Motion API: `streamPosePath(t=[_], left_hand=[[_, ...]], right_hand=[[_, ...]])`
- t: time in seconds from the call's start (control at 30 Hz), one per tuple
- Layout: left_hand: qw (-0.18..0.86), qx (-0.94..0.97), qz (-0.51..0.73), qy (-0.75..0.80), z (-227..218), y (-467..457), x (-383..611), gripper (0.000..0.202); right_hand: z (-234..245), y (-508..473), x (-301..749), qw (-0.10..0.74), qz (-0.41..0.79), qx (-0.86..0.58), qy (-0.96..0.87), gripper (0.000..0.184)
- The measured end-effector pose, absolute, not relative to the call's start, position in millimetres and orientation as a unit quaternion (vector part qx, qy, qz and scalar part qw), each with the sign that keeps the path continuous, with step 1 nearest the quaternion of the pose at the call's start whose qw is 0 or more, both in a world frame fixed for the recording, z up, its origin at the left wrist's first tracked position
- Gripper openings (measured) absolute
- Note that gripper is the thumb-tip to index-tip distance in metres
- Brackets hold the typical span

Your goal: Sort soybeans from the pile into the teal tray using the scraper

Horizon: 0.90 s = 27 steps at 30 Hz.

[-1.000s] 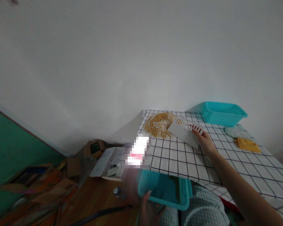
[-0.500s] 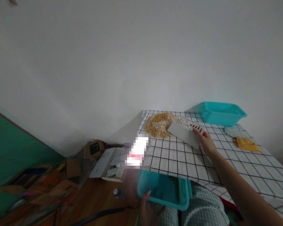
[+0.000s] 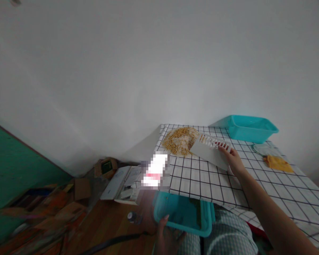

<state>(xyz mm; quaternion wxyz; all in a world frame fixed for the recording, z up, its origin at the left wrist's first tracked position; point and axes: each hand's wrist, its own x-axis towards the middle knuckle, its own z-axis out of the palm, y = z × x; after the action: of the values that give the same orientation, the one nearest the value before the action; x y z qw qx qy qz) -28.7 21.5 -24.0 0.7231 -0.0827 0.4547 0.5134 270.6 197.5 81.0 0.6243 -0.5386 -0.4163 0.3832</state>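
Observation:
My right hand (image 3: 233, 162) grips the right end of a white slotted plastic panel (image 3: 210, 154), which is tilted over the checked tabletop. The panel's left edge touches or overlaps a pile of soybeans (image 3: 171, 146) mixed with pale, rice-like grains. Below the table's front edge, over my lap, my left hand (image 3: 166, 235) holds a teal plastic basin (image 3: 186, 231) by its near left rim, thumb over the edge and the other fingers underneath. A greenish strip shows along the basin's right inner side; I cannot make out what it is.
Another teal basin (image 3: 250, 136) stands at the table's back right. Near it lie a clear lid-like piece (image 3: 261, 148) and a yellow cloth (image 3: 278, 163). A blurred-out bright screen (image 3: 155, 170) covers the table's left edge. Boxes (image 3: 82, 189) and a bottle (image 3: 133, 217) are on the floor.
The white panel, in my right hand, has shifted slightly right and toward me. My left hand and the basin it holds have barely moved.

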Motion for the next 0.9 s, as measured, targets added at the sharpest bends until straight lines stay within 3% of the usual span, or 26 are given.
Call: streamPosePath(t=[0.17, 0.9], left_hand=[[0.725, -0.085, 0.504, 0.462, -28.1, 22.2, -28.4, 0.049], [0.737, -0.09, 0.495, 0.451, -28.2, 24.9, -28.9, 0.04]], right_hand=[[79.8, 197.9, 271.6, 0.62, 0.376, -0.547, -0.419, 0.04], [78.2, 199.7, 274.9, 0.609, 0.443, -0.547, -0.365, 0.034]])
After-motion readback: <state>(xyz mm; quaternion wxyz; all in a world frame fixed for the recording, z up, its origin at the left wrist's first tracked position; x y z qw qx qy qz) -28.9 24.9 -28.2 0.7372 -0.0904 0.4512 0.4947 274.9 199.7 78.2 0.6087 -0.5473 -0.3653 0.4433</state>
